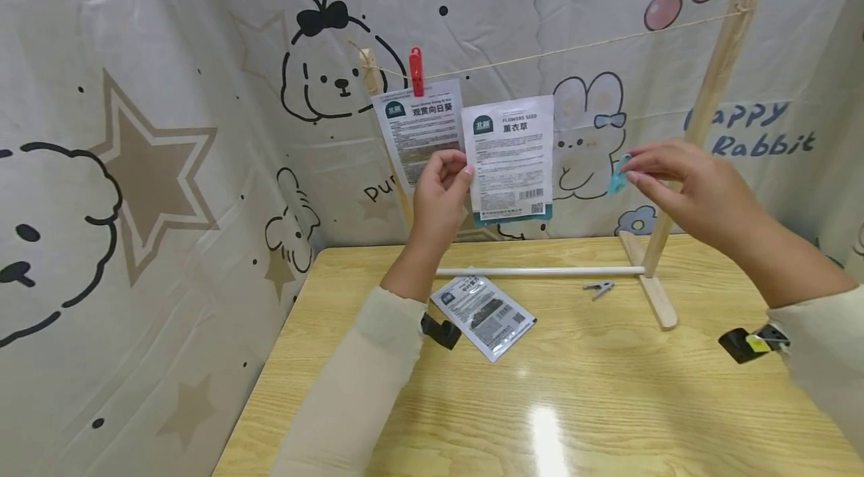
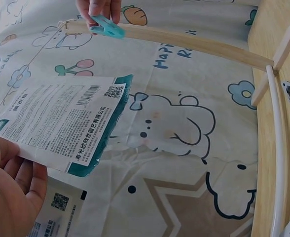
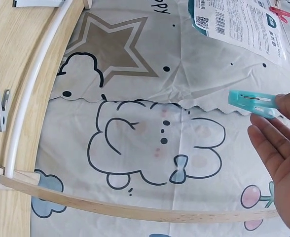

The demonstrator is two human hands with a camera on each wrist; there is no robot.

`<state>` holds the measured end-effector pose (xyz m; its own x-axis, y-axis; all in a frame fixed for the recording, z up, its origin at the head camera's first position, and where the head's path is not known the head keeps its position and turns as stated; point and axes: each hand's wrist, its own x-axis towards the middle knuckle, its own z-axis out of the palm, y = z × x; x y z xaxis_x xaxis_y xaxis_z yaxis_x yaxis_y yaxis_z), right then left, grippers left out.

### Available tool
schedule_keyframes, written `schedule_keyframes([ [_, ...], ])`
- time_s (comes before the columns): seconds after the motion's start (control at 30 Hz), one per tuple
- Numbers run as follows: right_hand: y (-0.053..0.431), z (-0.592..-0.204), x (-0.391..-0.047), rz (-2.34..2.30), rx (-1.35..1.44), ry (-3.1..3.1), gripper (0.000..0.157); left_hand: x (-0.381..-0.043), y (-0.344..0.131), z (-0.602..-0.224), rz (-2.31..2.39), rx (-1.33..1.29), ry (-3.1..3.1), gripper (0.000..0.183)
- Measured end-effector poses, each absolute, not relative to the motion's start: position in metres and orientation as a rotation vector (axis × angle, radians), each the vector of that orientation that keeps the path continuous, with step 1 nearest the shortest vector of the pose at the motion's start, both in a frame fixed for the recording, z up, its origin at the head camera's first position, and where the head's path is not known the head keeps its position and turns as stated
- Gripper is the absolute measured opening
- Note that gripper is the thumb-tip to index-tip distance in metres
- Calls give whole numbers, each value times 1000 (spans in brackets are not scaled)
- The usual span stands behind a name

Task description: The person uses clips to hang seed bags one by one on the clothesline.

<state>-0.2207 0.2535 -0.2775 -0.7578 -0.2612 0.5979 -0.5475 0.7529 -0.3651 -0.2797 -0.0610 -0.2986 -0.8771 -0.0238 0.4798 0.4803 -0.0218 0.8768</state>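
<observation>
My left hand pinches the left edge of a white seed packet with a teal bottom, held up just below the string. To its left, another seed packet hangs from the string under a red clothespin. Off to the right, my right hand pinches a teal clothespin between thumb and fingers. In the right wrist view this teal clothespin points away from the fingertips toward the packet.
A wooden post on a foot carries the string's right end. Along the table runs a white rod. A third seed packet and a grey clothespin lie on the table. A printed cloth hangs behind.
</observation>
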Motion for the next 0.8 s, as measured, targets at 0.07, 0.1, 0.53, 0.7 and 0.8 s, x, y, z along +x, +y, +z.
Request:
schedule_keyframes([
  [0.07,254,-275,-220,711,619,-2407,15,-279,-61,-297,-1962,-485,-1903,16],
  [0.1,253,-274,-220,707,626,-2394,14,-279,-61,-296,-1964,-488,-1899,16],
  [0.53,242,-259,-223,659,635,-2352,18,-284,-58,-293,-1985,-478,-1867,15],
  [0.7,240,-253,-226,651,657,-2344,19,-285,-57,-292,-1971,-477,-1874,16],
  [0.8,240,-249,-227,643,672,-2319,18,-285,-56,-291,-1962,-478,-1876,16],
])
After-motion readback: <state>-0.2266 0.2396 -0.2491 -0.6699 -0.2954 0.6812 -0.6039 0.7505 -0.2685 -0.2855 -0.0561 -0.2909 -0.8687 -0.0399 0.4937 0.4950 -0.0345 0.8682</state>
